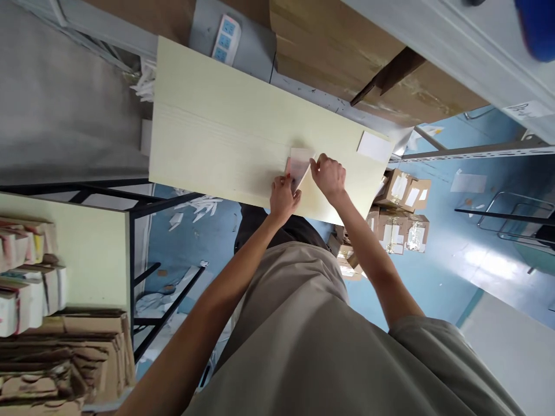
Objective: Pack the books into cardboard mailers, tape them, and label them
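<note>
A small, flat packet with pale pink and whitish faces (299,163) is held tilted over the cream-coloured tabletop (217,138). My left hand (284,199) grips its lower left side, with the thumb and fingers closed. At the packet's right edge is my right hand (329,175), its fingers curled in and the thumb and forefinger pinched against that edge. What the packet contains cannot be made out. A white sheet or card (374,146) lies at the right end of the tabletop.
Behind the tabletop are a power strip (226,40) and large cardboard boxes (333,46). Taped cartons (399,228) stand on the blue floor to the right. At left, a black-framed shelf (132,260) bears small boxes and flattened cardboard (87,346). Paper scraps (199,206) litter the floor.
</note>
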`<state>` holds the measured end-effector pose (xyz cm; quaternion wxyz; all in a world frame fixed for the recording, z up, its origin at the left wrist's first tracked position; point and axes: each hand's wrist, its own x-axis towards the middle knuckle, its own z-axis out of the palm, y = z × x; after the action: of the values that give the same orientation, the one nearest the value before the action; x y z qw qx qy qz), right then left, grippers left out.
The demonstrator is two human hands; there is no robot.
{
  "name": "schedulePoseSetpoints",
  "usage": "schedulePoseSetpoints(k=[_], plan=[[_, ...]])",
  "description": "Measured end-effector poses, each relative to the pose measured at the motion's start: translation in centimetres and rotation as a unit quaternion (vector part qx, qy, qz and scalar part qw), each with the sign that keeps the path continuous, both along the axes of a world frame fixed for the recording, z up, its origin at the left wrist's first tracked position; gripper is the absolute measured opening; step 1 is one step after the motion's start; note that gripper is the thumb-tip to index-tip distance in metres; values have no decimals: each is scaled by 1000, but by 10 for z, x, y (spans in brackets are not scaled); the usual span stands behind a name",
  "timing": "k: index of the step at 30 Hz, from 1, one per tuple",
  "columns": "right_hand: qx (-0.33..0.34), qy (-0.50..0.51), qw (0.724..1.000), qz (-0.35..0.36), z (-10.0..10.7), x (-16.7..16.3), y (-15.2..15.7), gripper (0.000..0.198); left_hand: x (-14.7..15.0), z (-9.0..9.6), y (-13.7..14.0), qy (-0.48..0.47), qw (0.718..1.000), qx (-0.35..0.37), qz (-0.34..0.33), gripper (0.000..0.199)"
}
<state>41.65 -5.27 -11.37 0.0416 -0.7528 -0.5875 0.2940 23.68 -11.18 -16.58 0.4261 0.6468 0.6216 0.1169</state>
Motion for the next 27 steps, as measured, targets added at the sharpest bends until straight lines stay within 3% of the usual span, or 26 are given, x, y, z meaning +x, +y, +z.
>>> schedulePoseSetpoints(k=[2,5,8,12,16,19,22,27], plan=[[32,21,991,126,9,3,2,30,-4,0,-1,-20,1000,16,-13,37],[0,63,951,304,6,0,15,39,-7,5,-4,-31,999,37,-9,39],[-53,67,924,372,-8,-1,35,36,-7,12,-10,-33,999,16,29,44],[-82,58,927,360,-21,11,64,25,-10,18,-20,-76,993,-14,87,50],[-88,78,935,335,-16,25,90,25,-20,21,-36,-129,966,-49,219,53],[-91,100,942,306,-15,21,106,26,-31,19,-43,-146,940,-97,291,37],[-84,116,952,271,-23,6,116,30,-42,13,-42,-108,933,-133,316,25],[-53,131,967,212,-56,-28,117,44,-54,-2,-31,-38,930,-161,328,46]])
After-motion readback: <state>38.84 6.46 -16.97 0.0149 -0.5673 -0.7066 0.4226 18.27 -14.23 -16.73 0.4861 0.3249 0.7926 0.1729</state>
